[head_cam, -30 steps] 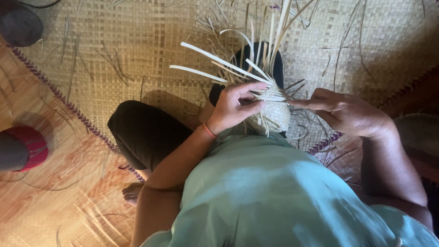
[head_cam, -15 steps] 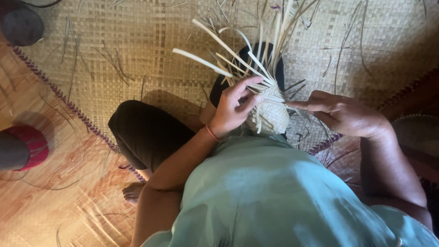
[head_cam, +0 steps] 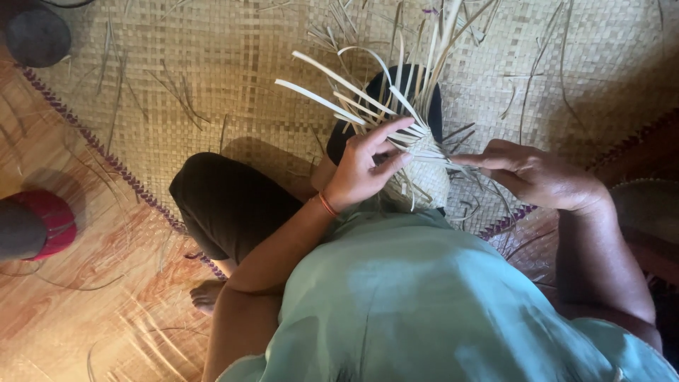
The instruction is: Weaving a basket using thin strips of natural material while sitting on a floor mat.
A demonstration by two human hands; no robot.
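The left hand (head_cam: 369,166) rests on the small woven basket (head_cam: 428,173), thumb and forefinger closed in a pinch on one pale strip of the basket's loose strips (head_cam: 353,92), the other fingers curled loosely against the weave. An orange bracelet (head_cam: 327,205) circles its wrist. The right hand (head_cam: 534,175) comes in from the other side with its forefinger stretched out flat and the thumb pressed under it — the two tips grip the end of a thin strip right at the basket's side, while the remaining fingers fold half shut.

There is one basket, and it sits between the two hands, touching both, above the person's dark-trousered knee (head_cam: 226,201) and just in front of the pale green shirt (head_cam: 424,304). Its unwoven strips fan upward and away from the fingers; roughly a dozen stand free, too tangled for an exact count.

Everything rests on a woven floor mat (head_cam: 212,71) with a purple stitched border (head_cam: 92,138). Loose fibres (head_cam: 537,78) lie scattered toward its far edge. Two round things sit off the mat's near-left side — one dark grey stool-like object (head_cam: 37,35) at the far left corner, one red and grey (head_cam: 35,225) lower down.
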